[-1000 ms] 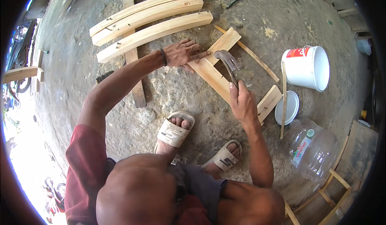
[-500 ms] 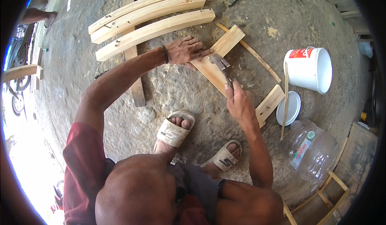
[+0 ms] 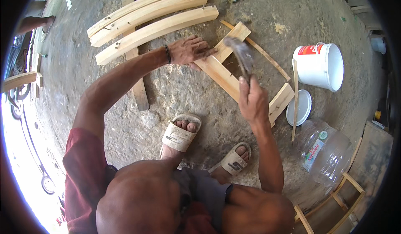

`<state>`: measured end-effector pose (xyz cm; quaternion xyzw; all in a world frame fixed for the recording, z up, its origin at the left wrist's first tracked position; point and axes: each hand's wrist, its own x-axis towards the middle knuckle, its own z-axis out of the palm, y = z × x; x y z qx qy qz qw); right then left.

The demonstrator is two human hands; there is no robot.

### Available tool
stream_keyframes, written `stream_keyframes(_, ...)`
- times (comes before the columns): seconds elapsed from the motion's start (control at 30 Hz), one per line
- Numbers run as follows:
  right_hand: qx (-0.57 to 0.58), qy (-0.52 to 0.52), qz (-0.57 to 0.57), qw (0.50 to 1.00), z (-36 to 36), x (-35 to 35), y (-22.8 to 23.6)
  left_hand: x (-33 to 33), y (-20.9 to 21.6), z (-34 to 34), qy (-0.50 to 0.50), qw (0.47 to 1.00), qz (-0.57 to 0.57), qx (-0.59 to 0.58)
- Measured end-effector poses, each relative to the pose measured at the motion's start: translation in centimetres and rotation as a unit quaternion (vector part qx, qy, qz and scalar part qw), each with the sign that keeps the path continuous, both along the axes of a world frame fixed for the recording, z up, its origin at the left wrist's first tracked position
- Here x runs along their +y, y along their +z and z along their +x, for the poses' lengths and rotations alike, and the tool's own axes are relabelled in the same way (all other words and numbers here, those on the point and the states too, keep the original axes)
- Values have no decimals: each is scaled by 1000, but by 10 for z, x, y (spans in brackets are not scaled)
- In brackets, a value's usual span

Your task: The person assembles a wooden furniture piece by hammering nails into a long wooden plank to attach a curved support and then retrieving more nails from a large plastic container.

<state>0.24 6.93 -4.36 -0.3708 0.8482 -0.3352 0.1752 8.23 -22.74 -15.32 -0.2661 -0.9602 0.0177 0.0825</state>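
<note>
My right hand (image 3: 254, 101) is closed round the handle of a hammer (image 3: 242, 55), its head blurred and raised over the wood. Below it lies a pale wooden frame (image 3: 220, 80): a long plank with a short crosspiece (image 3: 239, 32) meeting it at the far end and another short piece (image 3: 280, 102) at the near right end. My left hand (image 3: 188, 52) grips the corner where plank and far crosspiece meet, fingers over the top, one stretched along the joint. Its thumb is partly hidden. Whether a nail stands at the joint, I cannot tell.
Curved wooden beams (image 3: 158, 29) with nails sticking out rest across a board (image 3: 140, 87) at the far left. A thin stick (image 3: 267, 56), a white bucket (image 3: 311, 69), its lid (image 3: 300, 108) and a large clear bottle (image 3: 328, 154) lie on the right. My sandalled feet are near the middle.
The hammer has risen away from the joint, swinging up and to the right in my right hand. My left hand stays on the corner. The view has shifted slightly.
</note>
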Motion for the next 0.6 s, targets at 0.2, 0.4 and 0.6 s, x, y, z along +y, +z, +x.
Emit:
stream_keyframes(0.2,26,26,161,986,-13,28,-59,9,-2,-16,-8,998,34,-55)
stream_keyframes(0.4,-8,-27,-40,999,-2,2,6,7,3,-6,-2,999,-7,-39)
stream_keyframes(0.6,99,46,148,983,-15,24,-59,-2,-8,-11,-12,1000,-8,21)
